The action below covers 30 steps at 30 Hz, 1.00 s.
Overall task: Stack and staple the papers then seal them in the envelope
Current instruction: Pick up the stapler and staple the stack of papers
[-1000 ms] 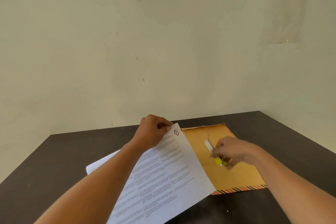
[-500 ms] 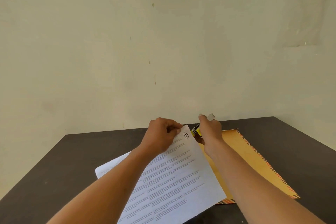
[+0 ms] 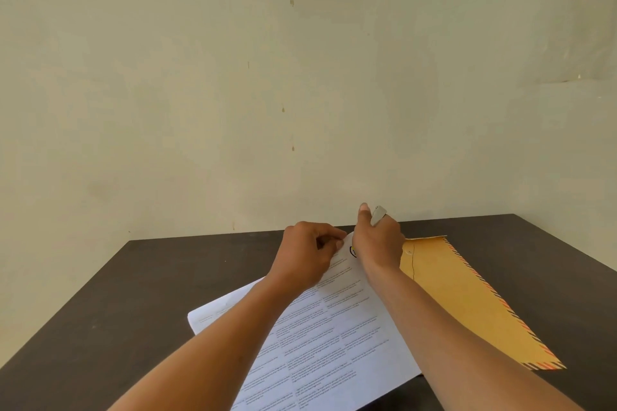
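Observation:
A stack of white printed papers (image 3: 320, 337) lies on the dark table, its far corner lifted. My left hand (image 3: 309, 255) pinches that corner from the left. My right hand (image 3: 379, 240) is closed around a stapler (image 3: 378, 215) right at the same corner; only the stapler's silver end above my fingers and a bit of yellow below them show. To the right lies the brown envelope (image 3: 467, 297) with a striped border, partly under the papers.
The dark table (image 3: 167, 294) stands in a corner, with pale walls directly behind it and to the right. Its left edge runs diagonally toward the lower left.
My right hand picked the stapler up off the envelope and brought it left to the papers' far corner, now covering it. My left hand kept its pinch on the corner.

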{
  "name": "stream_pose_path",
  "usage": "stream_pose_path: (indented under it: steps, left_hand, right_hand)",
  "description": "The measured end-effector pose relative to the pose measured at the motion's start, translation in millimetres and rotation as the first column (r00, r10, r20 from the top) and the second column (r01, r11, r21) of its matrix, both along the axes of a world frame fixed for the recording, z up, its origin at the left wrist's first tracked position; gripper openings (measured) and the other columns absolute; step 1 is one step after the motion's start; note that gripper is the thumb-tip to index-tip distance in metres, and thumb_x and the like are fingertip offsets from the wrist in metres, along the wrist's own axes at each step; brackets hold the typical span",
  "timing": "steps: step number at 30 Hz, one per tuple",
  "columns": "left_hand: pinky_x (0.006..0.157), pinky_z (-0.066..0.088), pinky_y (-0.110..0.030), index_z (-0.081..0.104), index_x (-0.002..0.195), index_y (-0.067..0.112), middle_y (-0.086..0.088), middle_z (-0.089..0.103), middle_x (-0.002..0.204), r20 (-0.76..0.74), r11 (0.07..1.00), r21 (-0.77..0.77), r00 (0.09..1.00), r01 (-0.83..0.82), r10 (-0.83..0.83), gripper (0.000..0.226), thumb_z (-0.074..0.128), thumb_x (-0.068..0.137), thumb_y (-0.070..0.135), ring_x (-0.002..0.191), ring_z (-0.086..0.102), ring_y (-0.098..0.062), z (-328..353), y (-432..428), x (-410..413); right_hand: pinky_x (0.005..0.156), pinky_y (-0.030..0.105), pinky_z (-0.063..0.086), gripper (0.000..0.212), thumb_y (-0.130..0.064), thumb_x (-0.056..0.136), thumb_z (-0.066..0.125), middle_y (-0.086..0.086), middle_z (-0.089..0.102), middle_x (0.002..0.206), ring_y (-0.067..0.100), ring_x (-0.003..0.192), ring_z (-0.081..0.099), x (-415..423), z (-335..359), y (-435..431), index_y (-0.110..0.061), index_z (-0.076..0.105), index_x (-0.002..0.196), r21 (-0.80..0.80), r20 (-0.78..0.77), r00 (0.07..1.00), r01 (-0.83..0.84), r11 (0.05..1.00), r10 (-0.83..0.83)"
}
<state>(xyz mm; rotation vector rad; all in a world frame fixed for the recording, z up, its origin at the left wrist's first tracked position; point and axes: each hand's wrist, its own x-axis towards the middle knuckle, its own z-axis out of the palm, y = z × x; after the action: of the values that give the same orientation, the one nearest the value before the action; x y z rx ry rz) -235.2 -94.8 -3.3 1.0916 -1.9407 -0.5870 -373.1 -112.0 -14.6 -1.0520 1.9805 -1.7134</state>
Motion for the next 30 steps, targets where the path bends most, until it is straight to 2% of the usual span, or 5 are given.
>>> stream_pose_path:
  steps: [9, 14, 17, 21, 30]
  left_hand:
    - [0.065, 0.057, -0.015, 0.080, 0.106, 0.021, 0.010, 0.077, 0.083, -0.006, 1.000, 0.020, 1.000, -0.016, 0.016, 0.016, 0.070, 0.093, 0.019, 0.068, 0.069, -0.006, -4, 1, 2]
    - [0.053, 0.046, -0.005, 0.077, 0.106, 0.022, 0.012, 0.073, 0.083, -0.004, 0.985, 0.077, 0.988, -0.156, 0.157, 0.016, 0.067, 0.095, 0.018, 0.064, 0.066, -0.002, -2, -8, 33]
    - [0.057, 0.044, -0.004, 0.077, 0.106, 0.023, 0.016, 0.070, 0.083, -0.044, 0.953, 0.106, 0.956, -0.285, 0.291, 0.016, 0.068, 0.094, 0.019, 0.074, 0.065, 0.000, -4, -20, 67]
    - [0.064, 0.046, -0.015, 0.077, 0.103, 0.022, 0.011, 0.072, 0.085, -0.095, 0.868, 0.208, 0.874, -0.452, 0.477, 0.015, 0.067, 0.093, 0.018, 0.079, 0.063, -0.001, -18, -32, 112]
    - [0.056, 0.041, -0.019, 0.075, 0.110, 0.015, 0.008, 0.065, 0.081, -0.107, 0.653, 0.435, 0.685, -0.620, 0.721, 0.021, 0.059, 0.097, 0.015, 0.069, 0.056, -0.002, -78, -34, 174]
  right_hand:
    - [0.070, 0.038, 0.049, 0.052, -0.051, 0.104, 0.041, 0.010, 0.063, 0.082, 0.028, 0.081, 0.061, -2, -2, 1, -0.008, 0.055, 0.079, 0.004, 0.076, 0.988, -0.133, 0.991, 0.133]
    - [0.071, 0.039, 0.052, 0.048, -0.041, 0.099, 0.031, 0.016, 0.057, 0.109, 0.030, 0.091, 0.056, -14, 8, -9, -0.005, 0.048, 0.125, 0.043, 0.299, 0.943, -0.166, 0.985, 0.146]
    - [0.079, 0.038, 0.045, 0.051, -0.032, 0.101, 0.040, 0.015, 0.055, 0.122, 0.030, 0.099, 0.052, -18, 9, -15, -0.001, 0.038, 0.141, 0.246, 0.020, 0.966, -0.255, 0.935, 0.259]
    - [0.085, 0.043, 0.056, 0.048, -0.045, 0.095, 0.060, 0.011, 0.062, 0.117, 0.031, 0.103, 0.065, 2, -1, -19, -0.012, 0.045, 0.126, 0.595, -0.422, 0.700, -0.265, 0.759, 0.576]
    - [0.084, 0.039, 0.057, 0.035, -0.039, 0.096, 0.060, 0.005, 0.065, 0.121, 0.027, 0.104, 0.066, 58, -60, -36, -0.023, 0.055, 0.127, 0.683, -0.576, 0.470, -0.173, 0.710, 0.669]
